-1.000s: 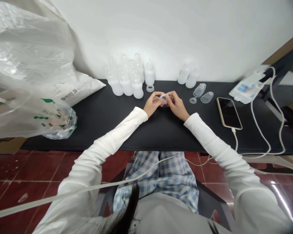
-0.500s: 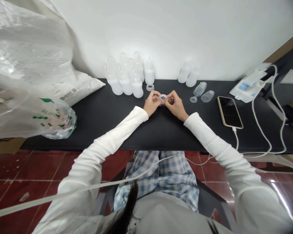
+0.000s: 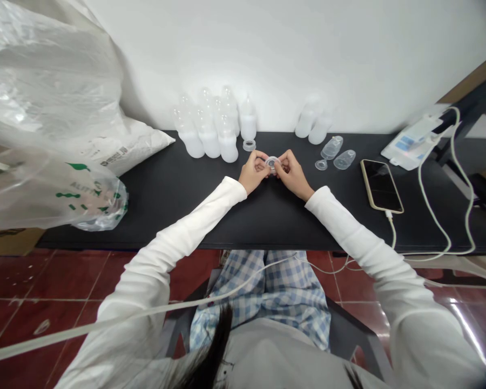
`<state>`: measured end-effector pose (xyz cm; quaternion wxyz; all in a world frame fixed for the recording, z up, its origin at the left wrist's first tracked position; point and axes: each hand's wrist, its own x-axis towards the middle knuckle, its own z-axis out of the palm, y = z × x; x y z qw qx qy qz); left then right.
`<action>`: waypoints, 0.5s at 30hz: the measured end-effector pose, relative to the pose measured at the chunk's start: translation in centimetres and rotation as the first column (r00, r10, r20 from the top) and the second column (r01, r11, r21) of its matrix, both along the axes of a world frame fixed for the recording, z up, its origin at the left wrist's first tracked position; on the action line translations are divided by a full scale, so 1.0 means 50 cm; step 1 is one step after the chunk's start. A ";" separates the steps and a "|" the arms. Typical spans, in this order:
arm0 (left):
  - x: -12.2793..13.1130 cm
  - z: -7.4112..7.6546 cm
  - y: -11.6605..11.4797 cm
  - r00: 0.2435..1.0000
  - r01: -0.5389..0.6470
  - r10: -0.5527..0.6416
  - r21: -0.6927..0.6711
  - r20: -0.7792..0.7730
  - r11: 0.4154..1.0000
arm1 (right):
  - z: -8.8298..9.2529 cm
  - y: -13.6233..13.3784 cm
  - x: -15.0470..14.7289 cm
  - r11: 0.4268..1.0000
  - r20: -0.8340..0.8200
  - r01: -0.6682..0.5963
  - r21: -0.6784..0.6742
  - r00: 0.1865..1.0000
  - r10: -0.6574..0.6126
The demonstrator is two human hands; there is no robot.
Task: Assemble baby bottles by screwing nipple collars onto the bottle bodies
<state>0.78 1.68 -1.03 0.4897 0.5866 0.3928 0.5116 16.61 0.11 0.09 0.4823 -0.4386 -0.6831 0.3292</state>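
Between my left hand [image 3: 254, 172] and my right hand [image 3: 292, 174] is a clear bottle ring [image 3: 272, 162], pinched from both sides by fingers and thumbs. Whether a nipple sits inside it is too small to tell. Just behind my left hand, another bottle ring [image 3: 249, 145] lies on the black table. A group of white baby bottles [image 3: 228, 146] with clear domed caps stands behind and to the left. Right of my right hand lie a clear nipple [image 3: 321, 164] and two clear bottle caps [image 3: 344, 159].
Two white bottles [image 3: 319, 131] stand against the wall. At right are a phone [image 3: 382, 186] on a charging cable and a white power strip [image 3: 413, 143]. Large plastic bags [image 3: 93, 189] cover the left end of the table [image 3: 178, 200]. A white cable crosses my lap.
The ring between my fingers has tilted so its round face shows more to me. Both hands stay in nearly the same place.
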 end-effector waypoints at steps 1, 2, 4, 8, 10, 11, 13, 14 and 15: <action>0.000 -0.001 0.000 1.000 -0.007 0.007 0.007 -0.008 1.000 | -0.002 0.001 0.000 1.000 0.003 -0.001 0.009 1.000 0.001; 0.000 -0.001 0.000 1.000 -0.013 0.013 0.014 -0.013 1.000 | -0.004 0.003 0.000 1.000 0.006 0.001 0.016 1.000 -0.001; 0.000 -0.002 -0.001 1.000 -0.011 0.012 0.031 -0.024 0.999 | -0.008 0.006 0.000 1.000 0.011 0.012 0.020 1.000 -0.012; 0.002 0.000 -0.004 0.999 -0.006 0.008 0.048 -0.036 0.999 | -0.011 0.009 0.000 1.000 0.009 0.021 -0.002 1.000 -0.021; 0.003 0.003 -0.006 0.999 -0.003 0.005 0.047 -0.034 0.999 | -0.009 0.007 -0.001 1.000 -0.002 0.025 -0.004 1.000 -0.025; 0.003 0.004 -0.006 0.999 -0.001 0.003 0.044 -0.034 0.999 | -0.008 0.006 -0.001 1.000 -0.008 0.026 -0.005 1.000 -0.026; 0.003 0.004 -0.006 0.999 -0.003 0.005 0.037 -0.039 0.999 | -0.005 0.002 -0.003 1.000 -0.013 0.021 -0.016 1.000 -0.021; 0.003 0.003 -0.005 0.999 -0.006 0.007 0.034 -0.042 0.999 | -0.004 0.000 -0.004 1.000 -0.014 0.016 -0.024 1.000 -0.016; 0.002 0.003 -0.005 0.999 -0.008 0.009 0.032 -0.043 0.999 | -0.003 -0.001 -0.004 0.999 -0.016 0.011 -0.032 1.000 -0.012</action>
